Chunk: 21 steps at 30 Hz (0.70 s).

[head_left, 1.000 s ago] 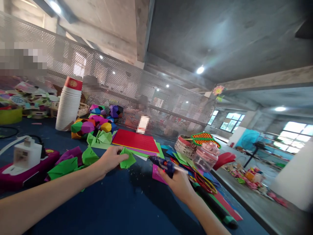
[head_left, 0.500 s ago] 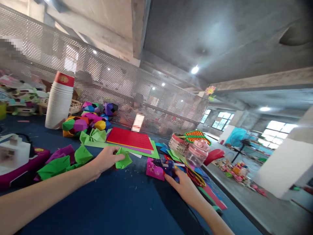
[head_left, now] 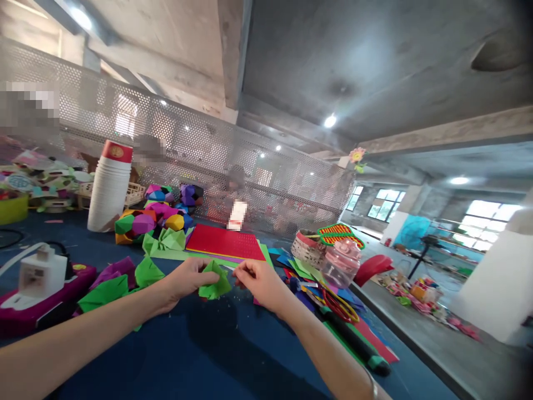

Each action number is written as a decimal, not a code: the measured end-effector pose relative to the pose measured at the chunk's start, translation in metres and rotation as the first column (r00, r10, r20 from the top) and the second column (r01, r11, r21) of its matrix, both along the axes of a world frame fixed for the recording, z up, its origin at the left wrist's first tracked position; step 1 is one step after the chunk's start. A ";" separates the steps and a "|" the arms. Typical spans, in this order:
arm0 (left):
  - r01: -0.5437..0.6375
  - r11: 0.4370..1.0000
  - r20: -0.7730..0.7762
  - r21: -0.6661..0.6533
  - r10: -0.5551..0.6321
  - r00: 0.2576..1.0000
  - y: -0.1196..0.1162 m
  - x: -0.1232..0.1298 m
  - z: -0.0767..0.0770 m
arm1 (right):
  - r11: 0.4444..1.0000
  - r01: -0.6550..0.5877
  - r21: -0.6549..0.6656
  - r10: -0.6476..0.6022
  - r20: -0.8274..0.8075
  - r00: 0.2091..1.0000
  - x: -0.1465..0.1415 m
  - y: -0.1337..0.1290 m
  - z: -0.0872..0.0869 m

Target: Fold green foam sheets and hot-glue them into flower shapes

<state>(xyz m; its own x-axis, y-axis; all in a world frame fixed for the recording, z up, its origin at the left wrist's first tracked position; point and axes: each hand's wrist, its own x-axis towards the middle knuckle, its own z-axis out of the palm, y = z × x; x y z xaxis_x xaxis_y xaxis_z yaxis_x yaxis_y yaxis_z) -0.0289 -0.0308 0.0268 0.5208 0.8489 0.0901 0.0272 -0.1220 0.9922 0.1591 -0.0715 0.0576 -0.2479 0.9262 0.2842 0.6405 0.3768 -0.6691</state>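
Note:
My left hand (head_left: 192,280) pinches a folded green paper piece (head_left: 215,281) over the dark blue table. Just to its right is my right hand (head_left: 256,278), its fingers curled together in a pinch; whatever they hold, if anything, is too small to make out. A small gap lies between these fingers and the green paper. A blue glue gun (head_left: 306,293) lies behind my right forearm, partly hidden by it. Left of my left forearm are folded green paper pieces (head_left: 105,293) and a purple one (head_left: 119,272).
A red sheet stack (head_left: 225,243) lies ahead. Colourful paper balls (head_left: 135,225) and stacked paper cups (head_left: 109,191) stand back left. A power strip (head_left: 45,294) sits at left. At right are a pink-lidded jar (head_left: 342,262), a black-handled tool (head_left: 353,339) and the table edge.
My right hand has moved left, away from the glue gun, to beside the green paper. My left hand still holds that paper, turned slightly. The view has shifted a little.

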 end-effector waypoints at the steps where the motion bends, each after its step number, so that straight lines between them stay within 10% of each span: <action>1: 0.011 1.000 -0.004 -0.005 -0.011 1.000 0.000 -0.001 0.001 | 0.994 -0.043 -0.098 0.035 -0.087 0.996 -0.001 0.012 -0.003; 7: 0.099 0.995 -0.032 -0.010 -0.099 0.995 0.001 -0.005 0.001 | 0.909 -0.277 -0.311 0.108 -0.466 0.878 0.003 0.029 -0.026; 21: 0.099 0.995 0.029 0.015 -0.099 0.995 -0.005 -0.004 -0.001 | 0.984 -0.152 -0.089 0.102 -0.412 0.906 -0.007 0.011 -0.029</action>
<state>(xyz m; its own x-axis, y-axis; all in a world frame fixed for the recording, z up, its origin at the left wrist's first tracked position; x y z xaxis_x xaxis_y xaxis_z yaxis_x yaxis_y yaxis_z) -0.0325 -0.0359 0.0261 0.5991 0.7919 0.1183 -0.0151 -0.1365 0.9905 0.1521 -0.0608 0.0287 -0.2524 0.9270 0.2774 0.2577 0.3408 -0.9041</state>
